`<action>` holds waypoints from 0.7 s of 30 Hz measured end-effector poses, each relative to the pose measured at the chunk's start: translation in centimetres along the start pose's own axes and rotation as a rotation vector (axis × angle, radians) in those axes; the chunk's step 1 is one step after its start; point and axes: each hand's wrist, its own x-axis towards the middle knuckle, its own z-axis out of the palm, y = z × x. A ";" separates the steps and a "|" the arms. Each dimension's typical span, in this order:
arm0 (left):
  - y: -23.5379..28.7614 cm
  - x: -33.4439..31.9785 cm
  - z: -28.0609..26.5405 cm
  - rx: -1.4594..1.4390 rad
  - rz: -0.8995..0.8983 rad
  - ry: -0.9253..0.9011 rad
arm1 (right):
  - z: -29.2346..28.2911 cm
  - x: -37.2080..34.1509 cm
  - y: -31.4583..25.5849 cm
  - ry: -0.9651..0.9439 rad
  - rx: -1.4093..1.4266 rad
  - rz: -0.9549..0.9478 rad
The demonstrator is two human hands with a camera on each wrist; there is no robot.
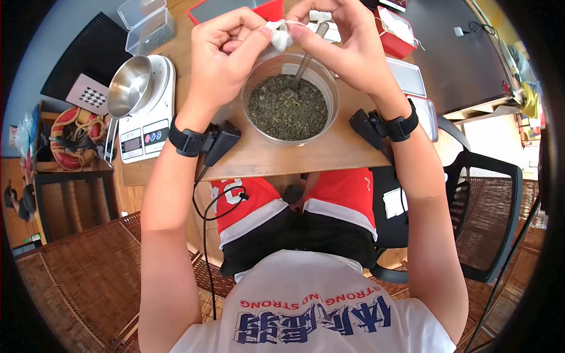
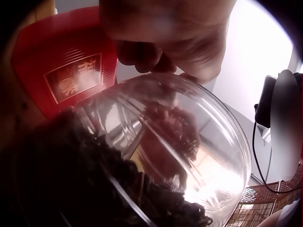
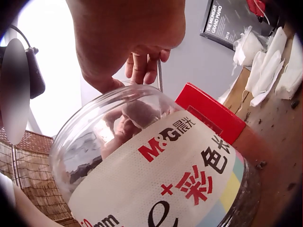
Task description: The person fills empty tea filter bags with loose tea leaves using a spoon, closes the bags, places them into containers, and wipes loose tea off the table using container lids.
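A small white pouch (image 1: 281, 40), soft, crumpled and rounded below, was held over the far rim of one clear tub (image 1: 333, 97), which stood by the middle of the desk (image 1: 265, 167)'s near edge. The left hand (image 1: 232, 44) pinched the pouch between thumb and fingers; the right hand (image 1: 347, 47) pinched the other side of its top. One metal utensil (image 1: 306, 65) leaned in dark green dried leaf (image 1: 285, 115). One scale (image 1: 162, 112), bearing one steel bowl (image 1: 129, 85), stood near the desk's left edge. Only the right wrist view showed the tub's "M&G" label (image 3: 180, 161); only the head view showed the scale.
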 end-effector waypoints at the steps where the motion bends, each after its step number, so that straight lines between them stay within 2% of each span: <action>1: -0.4 0.1 0.0 -0.058 0.018 0.002 | -0.1 0.0 0.0 0.016 -0.029 -0.003; 2: -0.6 0.0 0.1 -0.056 0.032 0.009 | -0.1 0.1 0.0 0.033 -0.060 -0.009; 4: -0.5 0.1 0.0 -0.108 -0.017 0.048 | -0.3 0.6 0.1 0.097 -0.205 -0.177; 8: -0.4 -0.1 -0.1 -0.120 -0.067 0.027 | -0.7 0.7 -0.6 0.019 -0.400 -0.383; 10: -0.6 -0.3 -0.3 -0.115 -0.051 0.001 | 0.0 0.5 -0.7 0.043 -0.405 -0.378; 12: -0.2 -0.2 -0.2 -0.101 -0.039 -0.024 | -0.1 0.6 -1.2 0.029 -0.530 -0.381; 17: 0.4 -0.3 -0.2 -0.156 -0.091 -0.054 | -0.3 0.8 -1.2 0.013 -0.543 -0.346; 19: 0.4 -0.2 -0.1 -0.168 -0.090 -0.051 | -0.1 1.0 -0.4 0.035 -0.549 -0.479; 21: 0.4 -0.3 0.1 -0.182 -0.089 -0.048 | -0.1 0.7 -0.9 0.003 -0.575 -0.421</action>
